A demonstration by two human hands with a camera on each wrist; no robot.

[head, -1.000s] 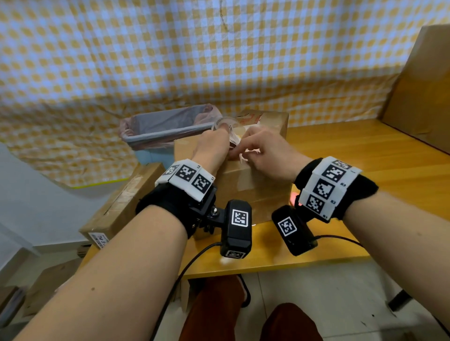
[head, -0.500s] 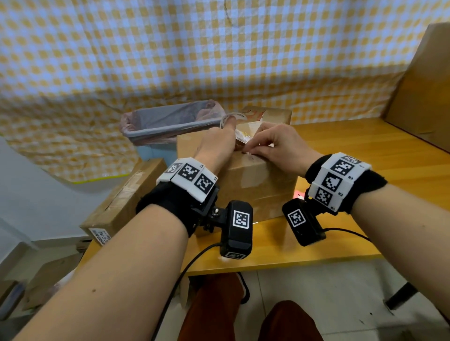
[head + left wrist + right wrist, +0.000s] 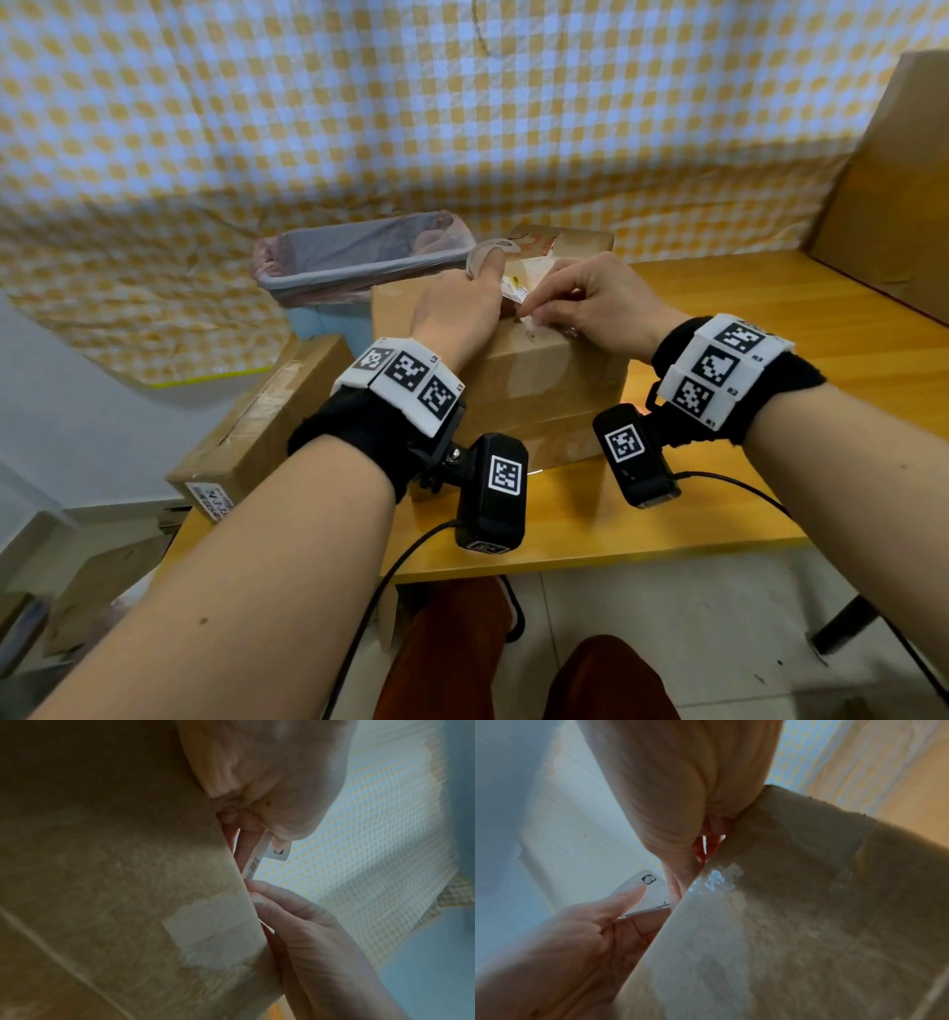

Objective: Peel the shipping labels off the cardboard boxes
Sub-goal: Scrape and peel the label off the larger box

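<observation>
A brown cardboard box (image 3: 539, 380) stands on the wooden table (image 3: 770, 334) in front of me. Its white shipping label (image 3: 513, 285) is partly lifted off the top. My left hand (image 3: 482, 272) pinches the loose, curled end of the label (image 3: 253, 864) above the box's far left part. My right hand (image 3: 526, 313) pinches the label's edge where it still sticks to the box top. In the right wrist view the label (image 3: 652, 888) lies between the left hand's thumb and fingers, beside the box (image 3: 808, 923). A pale torn patch (image 3: 210, 933) shows on the cardboard.
A bin with a pink liner (image 3: 359, 257) stands behind the box on the left. Another long cardboard box (image 3: 257, 426) with a label (image 3: 210, 501) lies at the table's left end. A small box (image 3: 565, 239) sits behind, and large cardboard (image 3: 893, 195) leans at the right.
The left hand has drawn the loose label end up and back from the box. The right hand has settled lower on the box top at the label's stuck edge.
</observation>
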